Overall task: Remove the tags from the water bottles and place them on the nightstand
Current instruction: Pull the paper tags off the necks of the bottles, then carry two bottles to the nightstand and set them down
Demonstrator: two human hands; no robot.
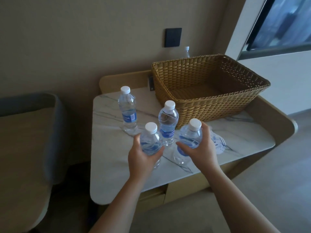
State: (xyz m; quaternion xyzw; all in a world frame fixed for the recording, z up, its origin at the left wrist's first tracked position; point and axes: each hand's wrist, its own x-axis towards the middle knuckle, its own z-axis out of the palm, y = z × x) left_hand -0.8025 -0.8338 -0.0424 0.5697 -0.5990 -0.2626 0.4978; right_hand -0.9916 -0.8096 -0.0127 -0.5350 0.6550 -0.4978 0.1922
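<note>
Two clear water bottles with white caps and blue labels stand upright on the marble nightstand top (pixel 117 174): one at the back left (pixel 127 110), one in the middle (pixel 168 121). My left hand (pixel 143 157) grips a third bottle (pixel 150 140) around its body. My right hand (pixel 200 148) grips a fourth bottle (pixel 190 137) beside it. Both held bottles sit low over the nightstand, in front of the middle one. A crumpled white plastic tag (pixel 218 143) lies on the marble just right of my right hand.
A large empty wicker basket (pixel 210 105) fills the back right of the nightstand. Another bottle's cap (pixel 186 50) shows behind it, against the wall below a black switch plate (pixel 173 37). A bed (pixel 25 148) lies to the left, a window at top right.
</note>
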